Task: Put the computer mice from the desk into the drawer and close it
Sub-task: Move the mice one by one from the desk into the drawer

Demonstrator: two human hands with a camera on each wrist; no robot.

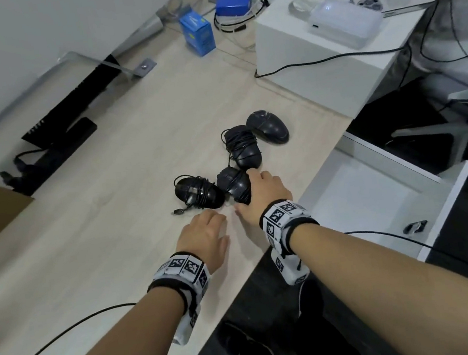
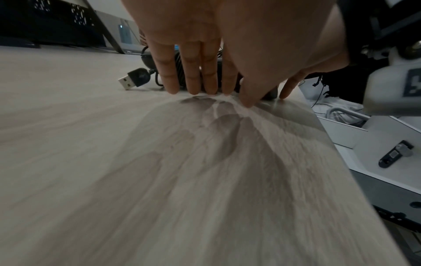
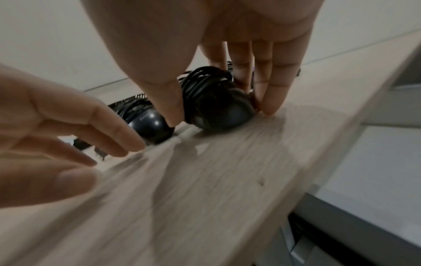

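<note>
Four black computer mice lie on the light wood desk [image 1: 113, 223]. My right hand [image 1: 258, 192] [image 3: 221, 117] grips the near-right mouse [image 1: 232, 183] [image 3: 218, 106], thumb on its left side and fingers on its right. A cord-wrapped mouse [image 1: 196, 194] [image 3: 148, 124] with a loose USB plug [image 1: 178, 212] [image 2: 134, 80] lies just left of it. My left hand [image 1: 204, 232] [image 2: 205, 90] is open, its straight fingertips at the desk just in front of that mouse. Behind lie another wrapped mouse [image 1: 242, 146] and a bare mouse [image 1: 267, 126]. The white drawer [image 1: 378, 194] stands open at the right.
A small black item [image 1: 415, 226] lies in the drawer's front corner. A white box [image 1: 315, 56] with a clear case on top stands behind the mice. Blue boxes [image 1: 197, 34], cables and a black keyboard [image 1: 74, 103] sit farther back. The desk edge runs just right of my hands.
</note>
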